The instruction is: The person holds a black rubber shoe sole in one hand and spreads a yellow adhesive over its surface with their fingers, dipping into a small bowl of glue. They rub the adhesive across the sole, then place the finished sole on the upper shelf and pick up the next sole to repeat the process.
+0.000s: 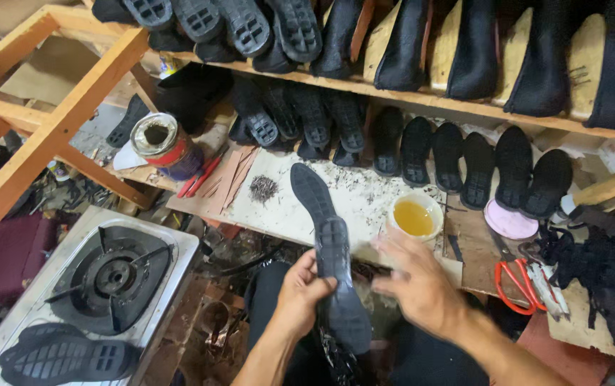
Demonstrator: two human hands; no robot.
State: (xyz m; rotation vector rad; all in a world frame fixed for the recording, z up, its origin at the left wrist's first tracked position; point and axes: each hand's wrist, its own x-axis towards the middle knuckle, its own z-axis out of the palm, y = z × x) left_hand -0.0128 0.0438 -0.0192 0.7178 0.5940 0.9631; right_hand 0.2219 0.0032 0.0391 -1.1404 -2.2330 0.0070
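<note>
My left hand [300, 289] grips a black shoe with its rubber sole [329, 250] facing up, toe pointing away from me over the white work board [354, 204]. My right hand [418, 282] is blurred, fingers spread, hovering just right of the sole and close below a small cup of yellow glue [414, 216]. It holds nothing that I can see. The lower part of the shoe is hidden between my knees.
A wooden shelf [464, 107] holds rows of black soles and lasted shoes. A tin can [161, 143] stands at left, a pile of small nails [263, 188] on the board, orange scissors [514, 282] at right. A gas stove [107, 279] with a black sole [64, 357] sits lower left.
</note>
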